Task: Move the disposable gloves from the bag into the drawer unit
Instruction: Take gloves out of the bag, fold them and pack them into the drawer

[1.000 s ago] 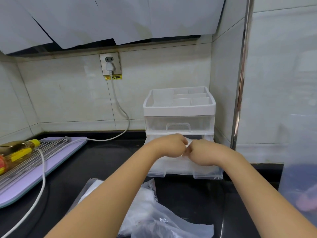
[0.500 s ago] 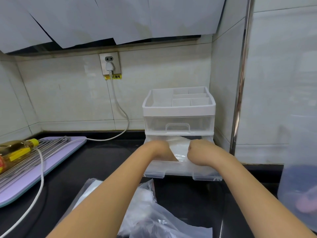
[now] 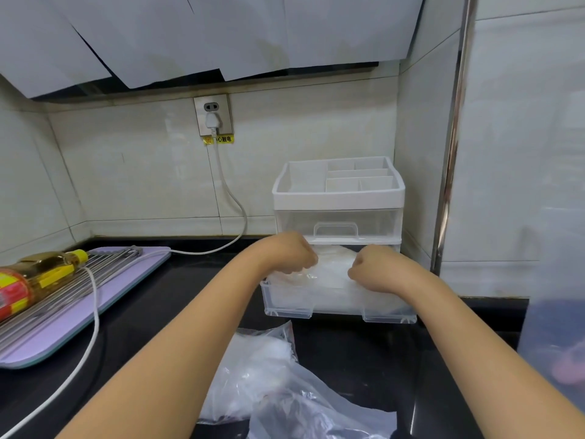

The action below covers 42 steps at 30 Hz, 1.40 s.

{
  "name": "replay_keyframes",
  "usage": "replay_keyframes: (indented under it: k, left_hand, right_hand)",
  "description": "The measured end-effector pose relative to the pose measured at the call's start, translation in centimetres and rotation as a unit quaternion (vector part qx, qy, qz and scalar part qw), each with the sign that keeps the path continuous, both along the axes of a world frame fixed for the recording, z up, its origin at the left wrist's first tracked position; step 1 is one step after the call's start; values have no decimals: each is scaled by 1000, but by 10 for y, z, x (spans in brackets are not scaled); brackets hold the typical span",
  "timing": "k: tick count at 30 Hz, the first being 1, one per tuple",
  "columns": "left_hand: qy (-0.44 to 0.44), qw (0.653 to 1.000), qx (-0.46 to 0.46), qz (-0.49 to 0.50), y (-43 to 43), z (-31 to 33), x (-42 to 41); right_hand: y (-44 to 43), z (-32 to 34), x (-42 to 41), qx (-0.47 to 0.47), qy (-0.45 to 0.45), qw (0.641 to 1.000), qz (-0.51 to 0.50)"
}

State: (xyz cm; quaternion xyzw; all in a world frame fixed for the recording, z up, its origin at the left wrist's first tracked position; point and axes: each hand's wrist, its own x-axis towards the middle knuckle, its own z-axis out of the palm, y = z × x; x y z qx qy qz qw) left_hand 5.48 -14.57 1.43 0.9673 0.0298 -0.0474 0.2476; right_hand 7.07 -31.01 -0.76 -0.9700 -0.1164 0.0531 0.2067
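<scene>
Both left hand (image 3: pixel 289 255) and right hand (image 3: pixel 375 274) clutch gloves (image 3: pixel 332 269) in drawer (image 3: pixel 335 307) behind bag (image 3: pixel 285 394).

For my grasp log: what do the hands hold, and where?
The left hand and right hand grip the gloves at the pile's two sides, in the drawer.

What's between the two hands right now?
Head view: a crumpled pile of disposable gloves lies between the left hand and the right hand, inside the pulled-out lower drawer. Both hands' curled fingers are on it.
</scene>
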Motion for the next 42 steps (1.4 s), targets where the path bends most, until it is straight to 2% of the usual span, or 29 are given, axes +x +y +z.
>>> replay_keyframes:
  k: [2,5,7,12,16,20,23,25,28,31,35,38,40,42]
  left_hand:
    - [-38,998,-50,4,7,6,-15]
    - [-146,988,-50,7,16,6,-47]
    - [-186,981,-49,-6,21,0,-69]
    - [-57,988,-68,-124,28,-20,-114]
    - [-27,989,19,-142,35,-52,-136]
    - [-42,985,22,-166,32,-75,-137]
    - [-98,979,33,-175,27,-82,-130]
    - [-135,980,26,-147,26,-82,-127]
    - [-169,978,-45,-112,27,-70,-123]
    - [-165,968,-171,-79,30,-50,-119]
    - [-136,932,-335,-31,37,-26,-111]
    - [-101,896,-433,-19,42,-14,-106]
    - [-78,879,-471,-19,45,-12,-104]
    - [-63,878,-473,-33,46,-15,-103]
  right_hand:
    - [-4,4,-2,22,-28,999,6]
    - [-9,12,-8,55,-86,994,36]
    - [-10,17,-15,51,-106,991,71]
    - [-6,31,-36,19,-104,982,159]
    - [-4,30,-58,-38,-57,974,215]
    - [2,26,-74,-105,18,960,259]
    - [8,23,-81,-138,75,949,275]
    - [13,20,-84,-155,94,941,288]
    - [17,18,-84,-163,91,935,303]
    - [11,23,-83,-107,61,943,308]
    - [0,34,-81,-19,-50,955,291]
    - [-5,40,-76,31,-139,948,286]
    - [-6,43,-70,92,-195,933,288]
    - [-9,45,-66,148,-220,925,274]
